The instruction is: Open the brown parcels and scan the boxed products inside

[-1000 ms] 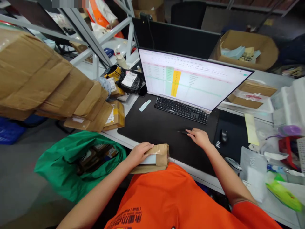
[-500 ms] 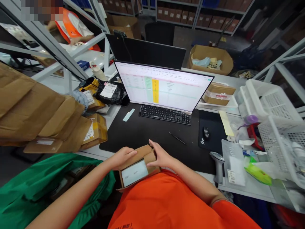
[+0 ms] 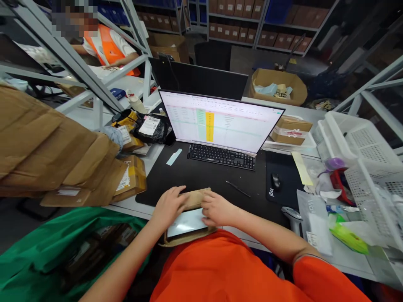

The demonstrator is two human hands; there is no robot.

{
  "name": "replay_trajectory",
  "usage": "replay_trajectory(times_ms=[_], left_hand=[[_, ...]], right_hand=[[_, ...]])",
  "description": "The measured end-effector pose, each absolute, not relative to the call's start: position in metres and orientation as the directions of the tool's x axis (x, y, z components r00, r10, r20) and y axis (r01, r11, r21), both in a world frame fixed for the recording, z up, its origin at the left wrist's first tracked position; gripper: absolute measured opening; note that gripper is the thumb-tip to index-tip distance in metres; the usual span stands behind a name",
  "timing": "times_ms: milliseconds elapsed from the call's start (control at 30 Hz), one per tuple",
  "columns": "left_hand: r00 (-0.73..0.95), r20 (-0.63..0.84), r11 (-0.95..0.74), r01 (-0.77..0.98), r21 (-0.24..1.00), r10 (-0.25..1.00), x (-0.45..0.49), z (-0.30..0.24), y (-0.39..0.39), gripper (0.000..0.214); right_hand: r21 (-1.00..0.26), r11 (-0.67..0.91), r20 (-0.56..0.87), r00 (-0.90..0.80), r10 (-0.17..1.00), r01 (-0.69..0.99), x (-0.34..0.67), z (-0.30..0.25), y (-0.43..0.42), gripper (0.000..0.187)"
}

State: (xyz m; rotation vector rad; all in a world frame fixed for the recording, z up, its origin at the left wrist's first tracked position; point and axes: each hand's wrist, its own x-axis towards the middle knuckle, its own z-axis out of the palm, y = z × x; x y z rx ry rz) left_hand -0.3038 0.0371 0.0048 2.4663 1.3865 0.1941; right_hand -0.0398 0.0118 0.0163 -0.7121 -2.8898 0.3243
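Observation:
A small cardboard box (image 3: 197, 199) lies opened at the desk's near edge, against the orange shirt. Inside it sits a flat, pale bluish-white box (image 3: 185, 223) with light glinting off its top. My left hand (image 3: 170, 208) is at the far left corner, its fingers bent over the cardboard and reaching toward the pale box. At the right end, my right hand (image 3: 218, 209) has its fingers curled round the cardboard wall, thumb at the edge of the pale box. My palms hide parts of both ends.
A monitor (image 3: 222, 119) and keyboard (image 3: 223, 156) stand ahead. Stacked cartons (image 3: 56, 147) and a green sack (image 3: 28, 256) are to the left. A thin dark tool (image 3: 238, 188), mouse (image 3: 276, 181), barcode scanner (image 3: 292, 217) and white baskets (image 3: 374, 180) lie to the right. A co-worker (image 3: 108, 46) sits beyond the frame.
The cardboard box has tipped flatter, so its far flap now shows edge-on. My left hand has moved right and forward over its corner; my right fingers have curled inward.

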Motion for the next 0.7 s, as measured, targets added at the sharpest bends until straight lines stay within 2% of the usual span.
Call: replay_trajectory(times_ms=[67,100,133,200,267,367,433,500,600,700], left_hand=[[0.429,-0.035,-0.397,0.861,0.319,0.903,-0.313,0.007,0.01,0.033],[0.353,-0.064,-0.313,0.889,0.335,0.934,-0.318,0.004,-0.004,0.04],[0.268,-0.106,-0.215,0.908,0.36,0.958,-0.323,-0.002,-0.017,0.053],[0.119,-0.195,-0.022,0.898,0.439,0.973,-0.33,-0.017,-0.037,0.079],[0.039,-0.245,0.106,0.827,0.553,0.969,-0.337,-0.029,-0.047,0.084],[0.066,-0.285,0.182,0.63,0.755,0.956,-0.347,-0.035,-0.049,0.071],[0.107,-0.34,0.245,0.499,0.831,0.934,-0.354,-0.033,-0.046,0.066],[0.111,-0.379,0.294,0.45,0.843,0.919,-0.358,-0.029,-0.045,0.064],[0.079,-0.382,0.313,0.433,0.845,0.921,-0.361,-0.024,-0.049,0.065],[0.114,-0.363,0.31,0.324,0.894,0.925,-0.365,-0.023,-0.057,0.08]], right_hand=[[-0.348,0.761,0.063,-0.796,0.602,0.548,-0.024,0.024,0.005,0.022],[-0.409,0.695,0.037,-0.75,0.661,0.592,-0.016,0.025,0.001,0.016],[-0.464,0.63,0.009,-0.708,0.706,0.623,-0.008,0.024,-0.004,0.012],[-0.53,0.539,-0.028,-0.649,0.76,0.654,0.003,0.019,-0.011,0.02],[-0.523,0.514,-0.04,-0.622,0.782,0.68,0.005,0.012,-0.016,0.026],[-0.406,0.52,-0.091,-0.599,0.795,0.752,-0.012,0.011,-0.014,0.024],[-0.352,0.565,-0.144,-0.64,0.755,0.746,-0.03,0.018,-0.008,0.02],[-0.38,0.646,-0.184,-0.738,0.649,0.662,-0.049,0.027,-0.003,0.014],[-0.43,0.725,-0.205,-0.841,0.501,0.538,-0.075,0.033,-0.001,0.037],[-0.339,0.778,-0.261,-0.848,0.462,0.528,-0.093,0.027,-0.004,0.066]])
